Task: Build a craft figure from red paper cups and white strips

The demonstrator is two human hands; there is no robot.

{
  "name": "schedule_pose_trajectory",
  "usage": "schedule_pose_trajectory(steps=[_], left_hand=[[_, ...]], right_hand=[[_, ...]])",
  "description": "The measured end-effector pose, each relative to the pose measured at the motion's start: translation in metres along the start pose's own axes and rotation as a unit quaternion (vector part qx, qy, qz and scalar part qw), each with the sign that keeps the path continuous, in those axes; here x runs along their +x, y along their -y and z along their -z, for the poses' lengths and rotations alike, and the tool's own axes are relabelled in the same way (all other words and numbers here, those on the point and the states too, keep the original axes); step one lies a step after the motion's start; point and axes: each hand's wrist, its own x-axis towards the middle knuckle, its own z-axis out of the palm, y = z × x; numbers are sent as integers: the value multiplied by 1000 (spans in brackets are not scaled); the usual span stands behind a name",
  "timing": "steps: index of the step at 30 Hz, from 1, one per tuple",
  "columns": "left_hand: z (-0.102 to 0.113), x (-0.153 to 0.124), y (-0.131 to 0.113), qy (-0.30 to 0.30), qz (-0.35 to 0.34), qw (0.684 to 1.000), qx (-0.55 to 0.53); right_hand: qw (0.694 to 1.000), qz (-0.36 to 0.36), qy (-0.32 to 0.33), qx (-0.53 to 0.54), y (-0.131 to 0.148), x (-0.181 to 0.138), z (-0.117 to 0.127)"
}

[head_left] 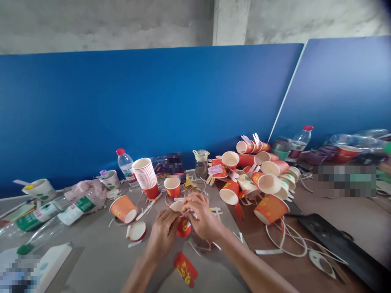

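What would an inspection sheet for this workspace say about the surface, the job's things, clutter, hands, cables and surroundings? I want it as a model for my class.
Surface: grey tabletop, brown area to its right; paper scraps scattered.
Job's things: red paper cup between the hands; red cut-out with yellow lettering lying nearer the camera.
Clutter: tall cup stack, piled cups on the right, plastic bottles lying on the left.
Hands: left hand and right hand meet at the cup; exact grip unclear.
Cables: pale looped cord on the right, type unclear.
Surroundings: blue partition, grey wall behind.
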Motion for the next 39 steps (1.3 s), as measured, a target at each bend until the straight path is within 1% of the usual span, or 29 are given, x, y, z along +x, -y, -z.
schedule_pose_trajectory(steps=[2,6,8,12,15,21,28,33,37,39], left_hand=[[-1,0,1,-1,1,1000,-3],[1,1,3,-7,-39,999,-11],[3,2,2,-10,-48,999,-10],[4,2,0,0,-31,999,-15],[4,2,-2,9,-15,999,-28],[5,3,-5,15,-11,999,-30],[4,2,2,20,-23,999,-22],[1,0,1,14,2,999,-37],[2,1,-5,7,23,997,-73],[4,3,-8,9,29,996,-86]], right_hand=[[1000,5,6,0,2,0,0],[1000,24,4,0,3,-1,-2],[999,37,-5,-1,1,-1,-3],[999,53,-2,8,-1,-3,-4],[999,47,14,24,-1,-4,-1],[998,31,38,44,4,-2,5],[998,26,25,58,-3,-1,-3],[992,-16,35,120,-5,2,-4],[976,-68,57,201,0,6,5],[968,-83,70,226,3,8,10]])
